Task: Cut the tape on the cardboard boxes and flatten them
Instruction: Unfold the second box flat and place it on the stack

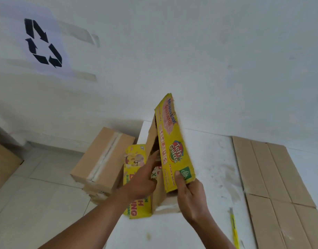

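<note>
Right, I had the right hand point(192, 198) pinching the yellow box point(172, 146) at its lower corner, thumb flat on the green logo. The left hand point(143, 178), fingers straight, pressed into the open brown side just left of that grip. The cutter point(233, 227) lay on the table point(208, 159), right of the grip.

Left hand point(145, 178): bare, left of the yellow box point(174, 146).
Left forearm point(93, 223): bare to the frame edge.
Right hand point(192, 200): bare, thumbnail cut short, below the yellow box.
Right forearm point(214, 236): bare to the frame edge.
</note>
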Demonstrator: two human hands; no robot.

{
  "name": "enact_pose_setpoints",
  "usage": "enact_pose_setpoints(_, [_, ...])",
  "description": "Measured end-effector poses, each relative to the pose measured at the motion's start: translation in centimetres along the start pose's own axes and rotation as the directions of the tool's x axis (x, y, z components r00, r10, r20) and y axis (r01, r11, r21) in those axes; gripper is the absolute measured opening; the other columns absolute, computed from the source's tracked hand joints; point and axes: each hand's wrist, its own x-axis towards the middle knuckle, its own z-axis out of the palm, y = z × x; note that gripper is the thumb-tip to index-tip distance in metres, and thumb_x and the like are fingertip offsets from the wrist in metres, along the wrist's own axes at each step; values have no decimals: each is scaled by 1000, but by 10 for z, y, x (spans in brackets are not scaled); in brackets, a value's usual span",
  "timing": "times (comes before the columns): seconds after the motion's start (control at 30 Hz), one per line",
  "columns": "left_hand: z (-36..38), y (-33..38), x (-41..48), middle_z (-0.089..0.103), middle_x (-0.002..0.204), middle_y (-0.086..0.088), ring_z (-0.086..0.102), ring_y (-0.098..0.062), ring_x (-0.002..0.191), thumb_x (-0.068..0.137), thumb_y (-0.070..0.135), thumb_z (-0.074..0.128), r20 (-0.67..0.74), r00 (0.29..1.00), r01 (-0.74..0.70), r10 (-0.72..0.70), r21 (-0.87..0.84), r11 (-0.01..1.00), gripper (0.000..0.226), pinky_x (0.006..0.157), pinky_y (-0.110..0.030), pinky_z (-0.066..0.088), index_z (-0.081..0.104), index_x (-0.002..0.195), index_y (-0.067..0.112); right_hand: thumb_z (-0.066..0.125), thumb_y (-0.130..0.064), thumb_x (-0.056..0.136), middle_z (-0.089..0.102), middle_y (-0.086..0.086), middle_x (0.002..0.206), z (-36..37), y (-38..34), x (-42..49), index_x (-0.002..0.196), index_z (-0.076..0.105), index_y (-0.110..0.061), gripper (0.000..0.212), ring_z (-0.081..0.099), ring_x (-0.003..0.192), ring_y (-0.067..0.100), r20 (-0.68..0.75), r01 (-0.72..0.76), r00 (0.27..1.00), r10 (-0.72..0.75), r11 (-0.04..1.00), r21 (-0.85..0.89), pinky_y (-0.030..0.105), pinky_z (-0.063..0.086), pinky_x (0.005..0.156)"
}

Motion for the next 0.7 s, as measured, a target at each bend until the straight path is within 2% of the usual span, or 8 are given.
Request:
enact_pose_setpoints(0.07, [-12, -10, -1, 62, 123, 3, 53, -14, 130, 71, 3, 42, -180, 979, 84, -101, -98, 992, 82, 104, -36, 47, 37, 142, 44, 50, -36, 100, 59, -11, 54, 10, -3, -5, 70, 58, -16, 37, 48, 46, 6, -20, 25, 999, -26, 998, -56, 30, 41, 50])
enact_pose_setpoints(0.13, [-24, -19, -4, 67, 92, -3, 65, -24, 102, 80, 12, 45, -364, 911, 151, -191, -137, 979, 59, 95, -49, 51, 50, 122, 53, 47, -38, 101, 57, -19, 53, 15, -4, -8, 66, 51, -27, 36, 48, 47, 5, -22, 62, 998, -66, 989, -132, 17, 34, 47])
enact_pose_setpoints(0.2, [-38, -23, -6, 67, 80, -11, 66, -29, 80, 101, 21, 46, -448, 851, 219, -274, -172, 960, 30, 84, -54, 53, 60, 120, 40, 46, -42, 100, 54, -26, 52, 18, -7, -9, 65, 43, -35, 36, 48, 48, 3, -29, 73, 996, -80, 980, -187, 13, 32, 46])
enact_pose_setpoints(0.27, [-52, -21, -4, 68, 81, -19, 66, -33, 76, 108, 37, 38, -351, 842, 359, -409, -201, 911, 32, 71, -45, 53, 64, 122, 25, 44, -47, 98, 54, -27, 53, 20, -9, -10, 66, 42, -37, 33, 50, 49, 2, -26, 84, 995, -92, 972, -220, 14, 33, 45])
enact_pose_setpoints(0.37, [-66, -5, 1, 69, 72, -16, 66, -29, 58, 104, 59, 27, -52, 842, 501, -537, -295, 814, 49, 65, -32, 50, 63, 123, 33, 40, -53, 94, 55, -18, 59, 25, -10, -10, 75, 50, -35, 27, 54, 55, 0, -5, 113, 993, -116, 970, -214, 13, 37, 47])
enact_pose_setpoints(0.53, [-71, 16, 30, 75, 109, -4, 74, -31, 94, 107, 52, 32, 77, 906, 413, -416, -374, 830, 38, 80, -39, 60, 56, 134, 40, 34, -57, 90, 54, -10, 64, 30, -12, -12, 90, 66, -18, 51, 56, 60, 1, 0, 151, 988, -157, 948, -280, 13, 36, 48])
enact_pose_setpoints(0.6, [-69, 23, 39, 71, 116, 3, 73, -26, 99, 105, 56, 32, 15, 914, 369, -405, -443, 817, 37, 83, -41, 59, 56, 129, 41, 33, -58, 90, 53, -11, 67, 29, -17, -12, 92, 65, -22, 48, 57, 66, -4, 7, 174, 984, -179, 941, -289, 10, 37, 50])
enact_pose_setpoints(0.7, [-72, 11, 47, 62, 128, 10, 64, -19, 113, 100, 66, 31, -187, 894, 264, -408, -516, 815, 50, 95, -49, 53, 51, 136, 37, 34, -54, 99, 54, -21, 92, 31, -14, -10, 114, 63, -32, 39, 51, 87, -8, 83, 305, 951, -298, 866, -395, 4, 38, 66])
